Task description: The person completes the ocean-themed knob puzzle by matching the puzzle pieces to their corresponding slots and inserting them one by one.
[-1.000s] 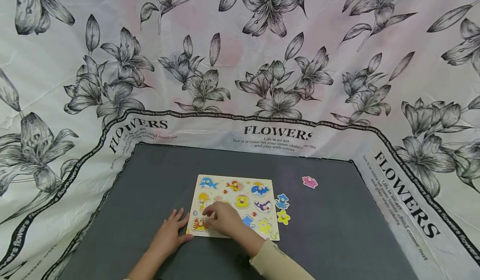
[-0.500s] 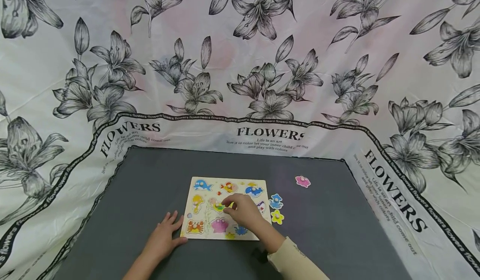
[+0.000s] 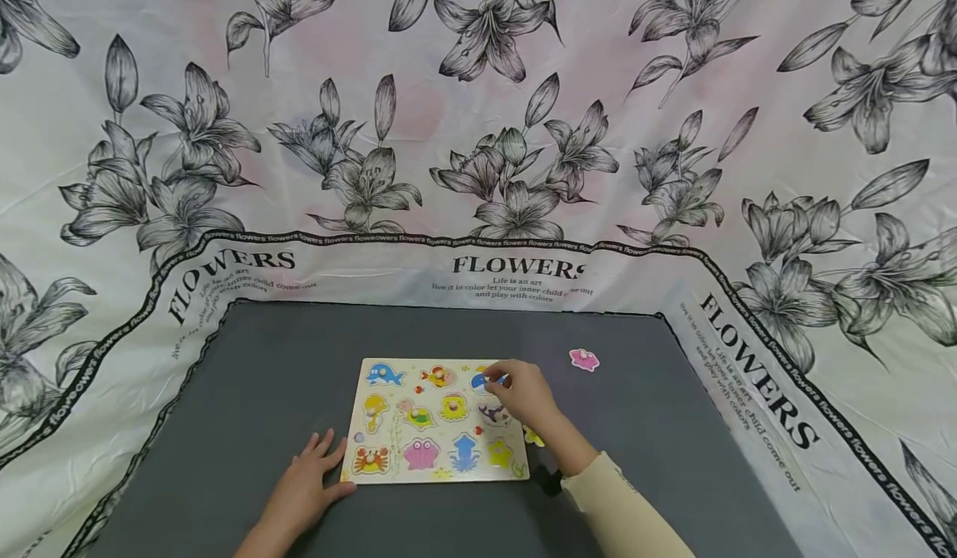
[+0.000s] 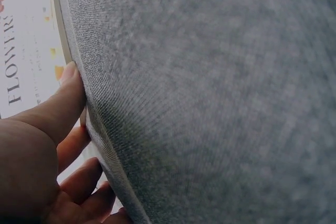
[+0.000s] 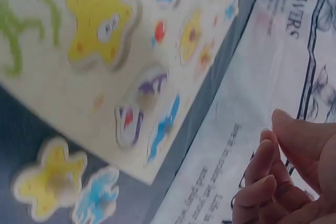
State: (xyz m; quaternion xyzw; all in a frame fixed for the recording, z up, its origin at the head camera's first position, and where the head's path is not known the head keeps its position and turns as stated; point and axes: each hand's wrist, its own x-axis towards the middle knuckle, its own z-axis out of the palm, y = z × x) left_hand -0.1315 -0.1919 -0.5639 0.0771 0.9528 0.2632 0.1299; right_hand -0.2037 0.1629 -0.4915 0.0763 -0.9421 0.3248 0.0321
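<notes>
A pale peg puzzle board [image 3: 396, 475] with sea animal pieces lies on the grey table. My left hand [image 3: 299, 483] rests at its left edge, fingers spread; in the left wrist view the thumb [image 4: 65, 95] touches the board's rim. Over the upper right corner, my right hand [image 3: 527, 392] hovers with loosely bent fingers and nothing between them, partly covering a blue whale [image 3: 478, 382]. A knobbed yellow starfish piece [image 5: 50, 179] and a blue piece [image 5: 96, 198] lie beside the board; the right arm hides the blue one in the head view.
A pink piece [image 3: 584, 359] lies farther back to the right on the table [image 3: 299, 342]. On the board, the pink animal [image 3: 421, 454], blue squid [image 3: 464, 454] and yellow star [image 3: 500, 454] shapes show no knobs. Flower-printed cloth [image 3: 359, 276] surrounds the table.
My right hand has moved from the board's lower left, across the turtle in the middle, to the upper right corner. My left hand stays at the left edge. The head view has shifted slightly.
</notes>
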